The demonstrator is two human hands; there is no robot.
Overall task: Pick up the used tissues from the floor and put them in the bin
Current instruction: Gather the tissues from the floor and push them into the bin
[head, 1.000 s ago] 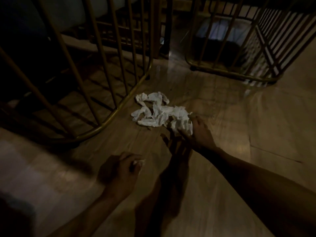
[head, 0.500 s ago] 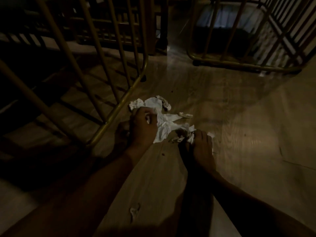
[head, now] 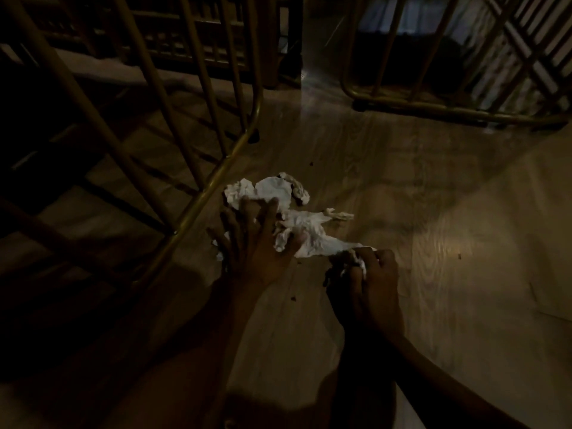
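The left hand point(head: 258, 246) lies flat and spread wide, fingers fanned, pressing down on the near-left part of a pile of crumpled white tissues point(head: 291, 218) on the floor; it covers the paper rather than closing around it, and a scrap of white shows under its little-finger side. The right hand point(head: 373, 275) is curled into a loose fist just to the right, with a wad of tissue bunched inside its fingers and showing white between them; that wad runs on into the tail of the pile, so the hand has hold of the pile's near-right end. From the two hands the tissues stretch away and to the left: a twisted strip pokes out to the right beyond the left hand, and the largest crumpled sheet sits at the far end, just beside the curved base rail of a gold metal frame point(head: 216, 178). The wood-grain floor point(head: 433, 212) is dim, with a few dark specks scattered near the hands. A second gold frame point(head: 433, 108) stands well apart at the far right. No bin can be made out in the gloom.
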